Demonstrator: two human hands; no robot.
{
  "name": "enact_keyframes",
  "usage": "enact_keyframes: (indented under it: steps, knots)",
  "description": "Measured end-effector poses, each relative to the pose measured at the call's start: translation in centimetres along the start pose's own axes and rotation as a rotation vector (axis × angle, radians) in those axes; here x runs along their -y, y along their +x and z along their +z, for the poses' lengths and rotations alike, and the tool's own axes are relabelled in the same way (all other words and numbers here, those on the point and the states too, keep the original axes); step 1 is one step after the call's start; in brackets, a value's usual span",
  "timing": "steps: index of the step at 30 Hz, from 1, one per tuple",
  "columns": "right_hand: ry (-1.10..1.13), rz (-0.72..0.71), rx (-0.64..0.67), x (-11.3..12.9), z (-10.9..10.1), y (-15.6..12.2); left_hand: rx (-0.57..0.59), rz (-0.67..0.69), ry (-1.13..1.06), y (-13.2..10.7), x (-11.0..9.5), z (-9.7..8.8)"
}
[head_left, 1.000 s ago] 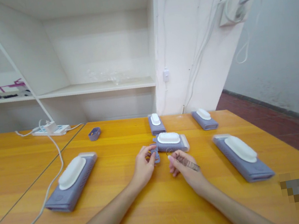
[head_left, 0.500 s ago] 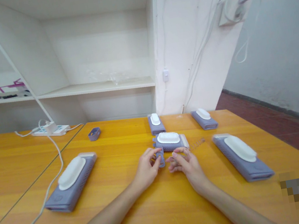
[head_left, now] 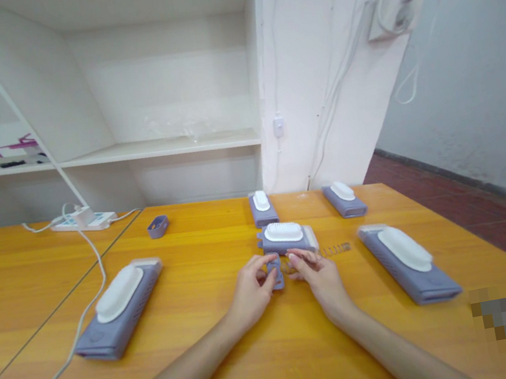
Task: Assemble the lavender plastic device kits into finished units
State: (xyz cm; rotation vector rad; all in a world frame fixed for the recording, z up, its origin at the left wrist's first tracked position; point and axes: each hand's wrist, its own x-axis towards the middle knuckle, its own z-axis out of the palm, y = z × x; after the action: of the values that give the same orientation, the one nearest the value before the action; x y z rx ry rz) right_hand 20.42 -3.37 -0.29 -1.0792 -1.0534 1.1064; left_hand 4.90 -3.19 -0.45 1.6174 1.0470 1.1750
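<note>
My left hand [head_left: 251, 289] pinches a small purple plastic part [head_left: 275, 273] between thumb and fingers, just above the orange table [head_left: 272, 356]. My right hand [head_left: 320, 275] is beside it, fingers curled at a thin metal spring [head_left: 290, 266] next to the purple part. Right behind both hands lies a purple device with a white brush top [head_left: 286, 238]. A second metal spring [head_left: 335, 249] lies on the table just right of my right hand.
Four more purple devices with white tops lie around: a large one at left [head_left: 119, 301], a large one at right [head_left: 407, 260], two small ones at the back [head_left: 263, 208] [head_left: 343, 199]. A small purple cap [head_left: 158, 226], a power strip [head_left: 85, 220] and its white cable [head_left: 89, 290] sit at left.
A second ago my right hand held a spring; that spring now lies on the table to its right. Both hands have come together at the purple part in front of the middle device.
</note>
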Motion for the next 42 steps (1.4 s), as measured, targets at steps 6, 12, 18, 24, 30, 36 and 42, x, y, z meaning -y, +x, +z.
enact_keyframes:
  steps: [6, 12, 18, 24, 30, 36, 42]
  knots:
    - [0.091, 0.018, 0.011, -0.3, 0.0, 0.2, -0.004, -0.026, -0.003, 0.2, 0.2, -0.1]
    - [0.022, -0.003, 0.031, -0.4, 0.0, 0.2, 0.032, 0.015, -0.010, 0.0, 0.0, -0.1]
    - [0.010, -0.004, 0.006, -0.2, 0.1, 0.0, 0.100, 0.014, -0.010, -0.1, -0.3, -0.2]
    - [0.022, -0.007, 0.017, -0.1, 0.1, -0.1, 0.122, 0.033, 0.001, -0.1, -0.7, -0.3]
    - [0.051, 0.010, 0.083, 0.3, 0.2, -0.3, 0.086, 0.022, -0.006, 0.1, -0.3, -0.3]
    - [-0.012, -0.056, 0.169, 0.8, 0.5, -0.7, 0.097, -0.101, -0.153, 0.5, -0.4, -0.8]
    - [-0.108, -0.136, 0.169, 0.6, 0.4, -1.1, 0.100, -0.080, -0.177, 0.5, -0.5, -0.7]
